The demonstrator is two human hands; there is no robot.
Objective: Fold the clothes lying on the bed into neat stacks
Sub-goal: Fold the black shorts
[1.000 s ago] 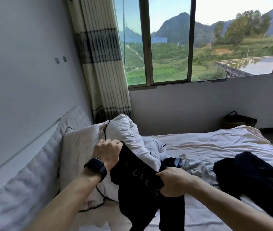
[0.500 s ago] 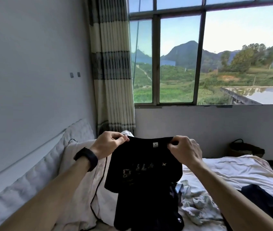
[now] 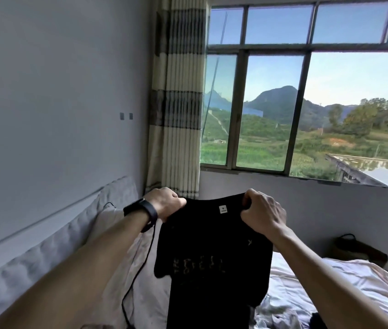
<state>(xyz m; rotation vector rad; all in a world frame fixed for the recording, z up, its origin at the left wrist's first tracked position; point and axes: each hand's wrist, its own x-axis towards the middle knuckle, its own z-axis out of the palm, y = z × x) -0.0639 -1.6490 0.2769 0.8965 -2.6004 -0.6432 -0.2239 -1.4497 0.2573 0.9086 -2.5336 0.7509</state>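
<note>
Two hands are holding up one black T-shirt in the air above the bed; the left hand is pinching the shirt's top edge at one shoulder, its fingers curled tight round the cloth; the right hand is gripping the other shoulder in the same way, thumb and fingers closed on the fabric; the shirt is hanging down between them with its collar side uppermost, one small white label showing near the neckline and one row of pale print lying across the chest; its lower part is running out of the bottom of the view. One dark watch is sitting on the left wrist; one black cable is trailing over the white bedding beside the left forearm. One crumpled light garment is lying on the bed just right of the hanging shirt. One striped curtain is hanging beside the window; one dark basket is standing on the floor beyond the bed; two small plates are sitting side by side on the wall.
</note>
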